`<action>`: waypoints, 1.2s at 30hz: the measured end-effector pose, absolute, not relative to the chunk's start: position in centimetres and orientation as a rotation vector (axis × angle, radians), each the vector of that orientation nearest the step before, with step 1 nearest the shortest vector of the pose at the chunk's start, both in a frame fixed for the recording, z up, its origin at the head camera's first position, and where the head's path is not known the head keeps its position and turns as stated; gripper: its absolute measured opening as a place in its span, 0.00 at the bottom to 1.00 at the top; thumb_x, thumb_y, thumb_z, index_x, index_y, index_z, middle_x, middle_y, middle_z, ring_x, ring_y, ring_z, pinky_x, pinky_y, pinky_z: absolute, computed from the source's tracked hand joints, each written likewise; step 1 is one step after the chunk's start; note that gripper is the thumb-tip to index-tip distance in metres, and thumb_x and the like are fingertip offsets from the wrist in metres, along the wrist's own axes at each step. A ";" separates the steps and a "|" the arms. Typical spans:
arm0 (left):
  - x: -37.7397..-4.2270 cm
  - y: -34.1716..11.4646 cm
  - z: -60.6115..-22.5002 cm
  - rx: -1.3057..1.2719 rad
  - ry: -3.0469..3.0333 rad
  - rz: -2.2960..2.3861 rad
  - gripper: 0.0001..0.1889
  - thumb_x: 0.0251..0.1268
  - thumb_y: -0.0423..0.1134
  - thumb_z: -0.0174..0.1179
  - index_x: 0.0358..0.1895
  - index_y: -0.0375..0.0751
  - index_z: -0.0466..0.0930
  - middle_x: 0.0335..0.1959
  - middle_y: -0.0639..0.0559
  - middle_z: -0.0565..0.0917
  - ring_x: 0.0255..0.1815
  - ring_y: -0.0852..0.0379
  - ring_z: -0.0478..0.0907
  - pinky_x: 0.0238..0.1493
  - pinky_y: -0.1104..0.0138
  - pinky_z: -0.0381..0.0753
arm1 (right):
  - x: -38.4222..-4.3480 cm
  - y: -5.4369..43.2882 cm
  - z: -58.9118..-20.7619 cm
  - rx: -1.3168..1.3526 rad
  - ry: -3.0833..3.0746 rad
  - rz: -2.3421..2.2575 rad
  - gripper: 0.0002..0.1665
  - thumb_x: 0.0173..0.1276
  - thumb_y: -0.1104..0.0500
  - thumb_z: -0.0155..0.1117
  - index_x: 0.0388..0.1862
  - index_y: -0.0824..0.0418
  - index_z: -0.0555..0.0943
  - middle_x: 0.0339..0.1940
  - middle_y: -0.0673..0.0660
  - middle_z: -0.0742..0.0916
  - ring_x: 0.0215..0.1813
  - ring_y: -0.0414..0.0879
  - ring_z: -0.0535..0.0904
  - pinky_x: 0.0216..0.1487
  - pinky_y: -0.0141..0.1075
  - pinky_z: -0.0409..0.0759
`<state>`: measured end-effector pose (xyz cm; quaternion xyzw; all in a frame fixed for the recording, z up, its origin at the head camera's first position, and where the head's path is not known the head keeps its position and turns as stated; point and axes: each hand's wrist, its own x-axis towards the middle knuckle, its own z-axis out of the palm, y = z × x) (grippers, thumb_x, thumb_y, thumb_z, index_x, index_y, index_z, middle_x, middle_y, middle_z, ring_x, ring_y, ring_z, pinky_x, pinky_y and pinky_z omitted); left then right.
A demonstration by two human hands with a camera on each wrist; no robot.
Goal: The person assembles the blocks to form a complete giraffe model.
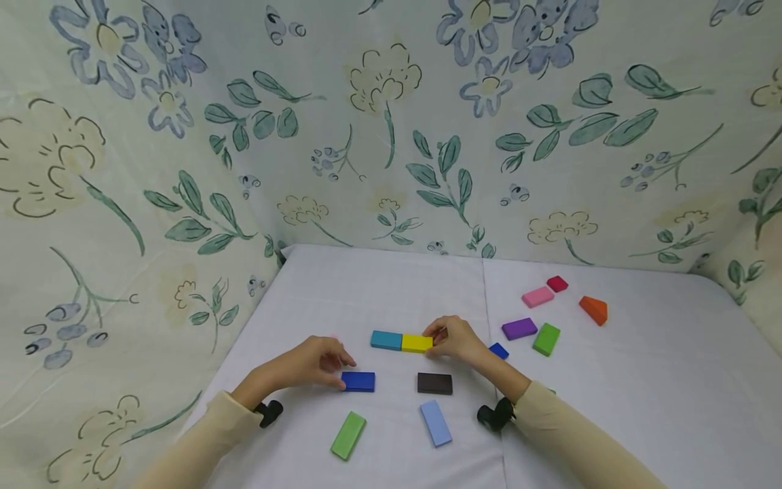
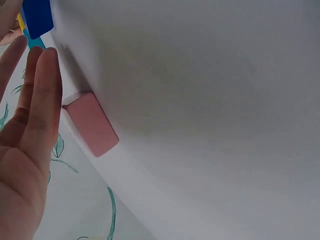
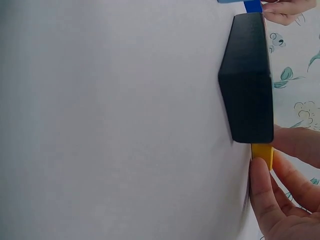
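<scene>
My right hand pinches the right end of a yellow block, which lies end to end with a teal block. In the right wrist view, thumb and fingers stand on either side of the yellow block. My left hand is at the left end of a dark blue block, thumb tip right at its edge, the other fingers extended and loose above. A pink block lies beyond that hand, mostly hidden by it in the head view. A black block lies below the yellow one.
Nearer on the white table lie a green block and a light blue block. To the right are a purple block, another green block, a pink block, a red block and an orange block.
</scene>
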<state>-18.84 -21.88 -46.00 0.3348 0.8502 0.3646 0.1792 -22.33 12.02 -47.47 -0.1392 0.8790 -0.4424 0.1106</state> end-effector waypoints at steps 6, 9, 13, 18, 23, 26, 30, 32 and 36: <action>-18.7 -21.7 -46.2 0.921 2.389 1.014 0.18 0.53 0.37 0.76 0.48 0.42 0.87 0.44 0.56 0.85 0.42 0.59 0.82 0.46 0.67 0.81 | -22.4 12.2 -47.5 -0.417 2.577 -1.304 0.15 0.53 0.72 0.78 0.41 0.67 0.87 0.31 0.54 0.82 0.34 0.46 0.75 0.38 0.31 0.79; -18.6 -21.5 -46.2 0.896 2.387 1.014 0.17 0.53 0.35 0.76 0.47 0.41 0.87 0.44 0.56 0.85 0.43 0.60 0.82 0.46 0.69 0.81 | -22.3 12.2 -47.5 -0.425 2.574 -1.306 0.15 0.53 0.72 0.78 0.41 0.67 0.86 0.32 0.53 0.83 0.34 0.46 0.75 0.39 0.32 0.79; -18.4 -21.2 -46.4 0.864 2.400 1.033 0.16 0.54 0.34 0.75 0.48 0.40 0.86 0.45 0.54 0.85 0.44 0.60 0.83 0.46 0.71 0.80 | -22.3 12.2 -47.5 -0.442 2.577 -1.302 0.16 0.52 0.72 0.78 0.41 0.67 0.86 0.32 0.55 0.83 0.34 0.46 0.75 0.39 0.31 0.79; -18.3 -20.8 -46.6 0.839 2.423 1.064 0.17 0.56 0.33 0.74 0.50 0.38 0.86 0.47 0.51 0.85 0.45 0.58 0.83 0.46 0.71 0.80 | -22.3 12.2 -47.5 -0.449 2.572 -1.302 0.16 0.52 0.72 0.78 0.41 0.68 0.86 0.32 0.56 0.83 0.34 0.46 0.76 0.39 0.31 0.79; -18.5 -20.1 -46.5 0.813 2.468 1.074 0.17 0.56 0.32 0.74 0.50 0.37 0.86 0.47 0.50 0.84 0.45 0.57 0.82 0.45 0.71 0.81 | -22.4 12.2 -47.4 -0.425 2.567 -1.297 0.16 0.53 0.71 0.78 0.41 0.67 0.86 0.33 0.56 0.83 0.35 0.46 0.76 0.40 0.33 0.78; -18.7 -19.6 -46.6 0.794 2.493 1.072 0.17 0.56 0.31 0.73 0.50 0.36 0.86 0.47 0.49 0.84 0.44 0.57 0.83 0.44 0.71 0.81 | -22.5 12.3 -47.4 -0.422 2.574 -1.291 0.16 0.53 0.70 0.79 0.41 0.67 0.86 0.33 0.56 0.83 0.34 0.46 0.76 0.40 0.34 0.79; -19.1 -19.1 -46.6 0.749 2.520 1.073 0.16 0.56 0.31 0.73 0.49 0.36 0.86 0.47 0.48 0.85 0.44 0.58 0.83 0.44 0.70 0.81 | -22.5 12.3 -47.4 -0.423 2.575 -1.292 0.16 0.52 0.70 0.79 0.41 0.68 0.86 0.33 0.56 0.83 0.34 0.46 0.76 0.40 0.34 0.79; -19.2 -18.8 -46.5 0.733 2.527 1.081 0.16 0.56 0.30 0.73 0.49 0.35 0.86 0.46 0.48 0.85 0.44 0.57 0.83 0.44 0.69 0.82 | -22.5 12.2 -47.4 -0.430 2.574 -1.293 0.16 0.52 0.71 0.79 0.41 0.68 0.86 0.33 0.55 0.83 0.34 0.46 0.76 0.40 0.34 0.79; -19.4 -18.4 -46.4 0.708 2.526 1.092 0.16 0.55 0.29 0.73 0.49 0.34 0.86 0.46 0.47 0.85 0.45 0.56 0.83 0.45 0.68 0.82 | -22.4 12.1 -47.4 -0.446 2.574 -1.288 0.15 0.52 0.71 0.78 0.40 0.68 0.86 0.32 0.54 0.83 0.34 0.46 0.76 0.40 0.33 0.79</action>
